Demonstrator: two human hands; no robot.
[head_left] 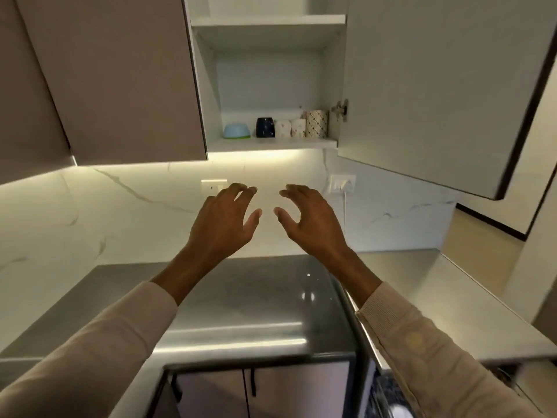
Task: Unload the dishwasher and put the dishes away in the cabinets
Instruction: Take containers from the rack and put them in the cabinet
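My left hand [224, 217] and my right hand [310, 218] are raised side by side over the counter, fingers spread, both empty. Above them an upper cabinet [271, 143] stands open. Its lowest shelf holds an upturned light blue bowl [236, 131], a dark blue mug [265, 127], two small white patterned cups [291, 128] and a taller patterned cup [317, 123]. The shelf above is bare. Part of the open dishwasher [388, 399] shows at the bottom right, with something white inside.
The cabinet's open door [437, 86] hangs out at the right, above head height. A closed brown cabinet door [120, 79] is at the left. A steel counter [247, 300] lies below the hands. A wall socket [342, 183] has a cable plugged in.
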